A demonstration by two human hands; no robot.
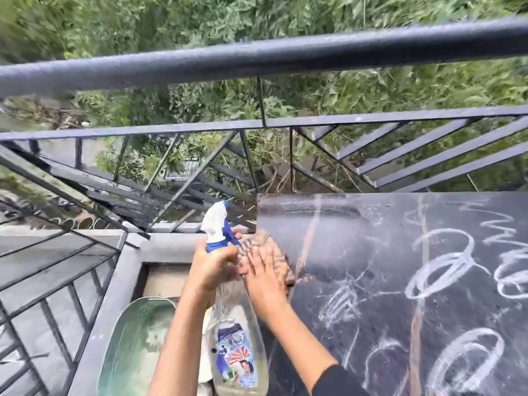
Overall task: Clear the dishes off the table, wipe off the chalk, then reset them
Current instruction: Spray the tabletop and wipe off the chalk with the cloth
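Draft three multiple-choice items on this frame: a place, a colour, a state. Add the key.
1. Where is the cloth? A) under the right hand on the table; B) in a sink; C) on a chair.
2. What colour is the spray bottle trigger? A) red; B) blue; C) yellow.
3. The left hand: A) grips the spray bottle; B) lies flat; C) hangs empty.
Key: A, flat fingers press it onto the table; B, it is blue under the white nozzle; A, fingers wrap the neck.
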